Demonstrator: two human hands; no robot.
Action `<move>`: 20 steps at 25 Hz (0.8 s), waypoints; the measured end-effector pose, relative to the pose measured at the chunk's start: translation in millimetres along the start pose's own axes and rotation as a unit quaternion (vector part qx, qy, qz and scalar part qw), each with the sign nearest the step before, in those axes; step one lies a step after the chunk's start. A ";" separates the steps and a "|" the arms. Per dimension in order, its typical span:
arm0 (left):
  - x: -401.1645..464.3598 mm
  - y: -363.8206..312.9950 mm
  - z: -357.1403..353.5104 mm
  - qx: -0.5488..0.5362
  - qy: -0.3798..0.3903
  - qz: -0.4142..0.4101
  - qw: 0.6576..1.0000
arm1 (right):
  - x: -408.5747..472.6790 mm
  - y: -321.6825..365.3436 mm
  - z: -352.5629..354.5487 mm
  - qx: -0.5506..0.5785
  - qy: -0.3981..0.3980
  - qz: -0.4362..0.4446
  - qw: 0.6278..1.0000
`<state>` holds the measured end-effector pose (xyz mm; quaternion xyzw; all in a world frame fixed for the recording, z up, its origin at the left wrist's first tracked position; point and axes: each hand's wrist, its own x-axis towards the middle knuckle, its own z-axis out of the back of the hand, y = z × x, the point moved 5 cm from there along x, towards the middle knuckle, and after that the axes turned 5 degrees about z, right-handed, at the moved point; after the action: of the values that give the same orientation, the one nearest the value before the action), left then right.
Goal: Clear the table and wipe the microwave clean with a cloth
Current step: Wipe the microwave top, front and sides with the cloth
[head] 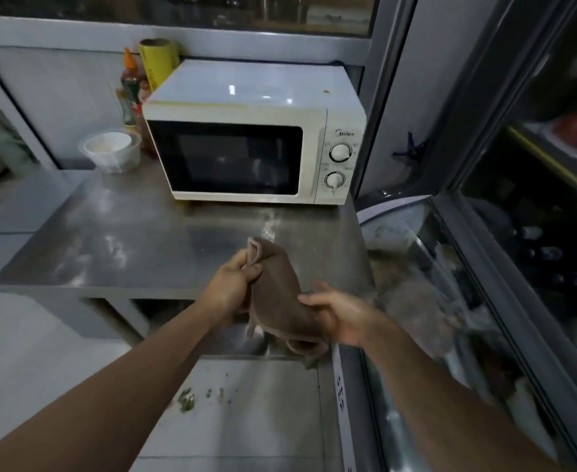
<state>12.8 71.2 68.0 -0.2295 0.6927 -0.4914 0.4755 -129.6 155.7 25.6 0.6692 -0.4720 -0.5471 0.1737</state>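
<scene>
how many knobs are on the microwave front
2. Both sit on the control panel at the right of the microwave door: the upper knob just below the brand name, the lower knob directly beneath it. No others show.

Likely commercial kitchen: steel table, microwave, glass display case.

The microwave stands at the back right of the surface. Left of it sits a bowl, with bottles and a roll behind. Both hands, left and right, hold a cloth over the surface's near edge, in front of the microwave.
</scene>
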 end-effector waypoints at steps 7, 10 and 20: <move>31.3 131.6 32.6 0.014 -0.155 0.198 0.968 | 40.5 -62.9 39.1 -0.042 -0.021 0.039 0.998; 46.0 182.0 37.5 0.007 -0.128 0.242 0.962 | 60.7 -102.3 58.4 -0.263 -0.053 0.050 0.962; 131.4 312.9 39.8 0.354 -0.055 0.180 0.916 | 162.2 -237.5 124.9 -0.437 -0.146 0.067 0.885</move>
<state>36.6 78.5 -272.8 0.0564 0.4756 -0.5973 0.6433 -143.8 175.2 -287.0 0.4052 -0.2490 -0.7762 0.4138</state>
